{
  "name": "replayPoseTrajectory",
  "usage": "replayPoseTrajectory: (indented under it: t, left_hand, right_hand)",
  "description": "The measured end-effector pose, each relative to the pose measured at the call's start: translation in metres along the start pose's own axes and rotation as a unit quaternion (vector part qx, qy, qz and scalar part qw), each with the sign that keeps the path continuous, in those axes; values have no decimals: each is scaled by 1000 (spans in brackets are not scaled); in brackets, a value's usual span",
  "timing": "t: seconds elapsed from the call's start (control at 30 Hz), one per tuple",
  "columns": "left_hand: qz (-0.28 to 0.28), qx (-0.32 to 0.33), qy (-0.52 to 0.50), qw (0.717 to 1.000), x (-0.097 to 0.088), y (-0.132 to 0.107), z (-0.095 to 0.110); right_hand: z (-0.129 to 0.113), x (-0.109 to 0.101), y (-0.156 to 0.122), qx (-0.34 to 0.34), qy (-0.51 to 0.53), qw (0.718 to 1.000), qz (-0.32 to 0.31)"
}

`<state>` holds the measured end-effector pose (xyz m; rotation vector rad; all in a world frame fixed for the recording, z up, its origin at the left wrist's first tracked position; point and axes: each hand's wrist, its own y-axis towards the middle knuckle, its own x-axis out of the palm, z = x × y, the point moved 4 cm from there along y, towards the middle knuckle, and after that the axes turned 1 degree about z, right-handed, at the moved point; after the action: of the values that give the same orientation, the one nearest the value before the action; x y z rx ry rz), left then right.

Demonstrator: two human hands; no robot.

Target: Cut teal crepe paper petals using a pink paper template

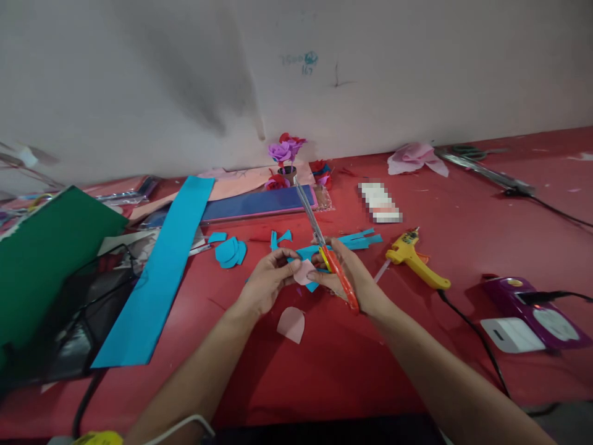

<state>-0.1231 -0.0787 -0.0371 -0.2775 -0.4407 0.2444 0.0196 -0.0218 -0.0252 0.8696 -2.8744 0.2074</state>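
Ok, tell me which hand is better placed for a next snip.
Probably the right hand: it holds the orange-handled metal scissors, whereas the left hand pinches a small, flat, pale pink piece.

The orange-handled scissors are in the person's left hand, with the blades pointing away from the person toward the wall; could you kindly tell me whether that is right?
Not quite: the head view shows the orange-handled scissors in the person's right hand, not the left hand. The blades do point away from the person toward the wall.
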Motion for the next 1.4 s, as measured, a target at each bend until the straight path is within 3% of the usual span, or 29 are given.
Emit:
replayPoseTrajectory:
  t: [0.13, 0.27, 0.43, 0.7, 0.9, 1.07, 1.23, 1.4]
  left_hand:
    - [-9, 2, 54, 999, 3, -2, 2]
    - [34, -2, -2, 999, -3, 1, 3]
    - [50, -21, -7, 999, -8, 2, 4]
    - [70, -11, -63, 995, 5, -3, -3]
    - [131, 13, -118, 984, 8, -5, -4]
    - [135, 32, -72, 988, 7, -8, -2]
    - [136, 91, -18, 986, 7, -10, 3]
    - [119, 85, -24, 989, 7, -9, 4]
  right_hand:
    - [1, 0, 0, 4, -18, 1000, 13]
    - [-4, 0, -4, 7, -45, 999, 2]
    - [-7, -1, -6, -1, -69, 998, -7]
    - [-5, 3, -7, -25, -75, 997, -11]
    - [-6, 7, -10, -15, -70, 997, -16]
    - [-9, 7, -12, -3, -57, 998, -23]
    - [-7, 6, -11, 18, -23, 999, -14]
    - [-15, 6, -13, 20, -35, 999, -6]
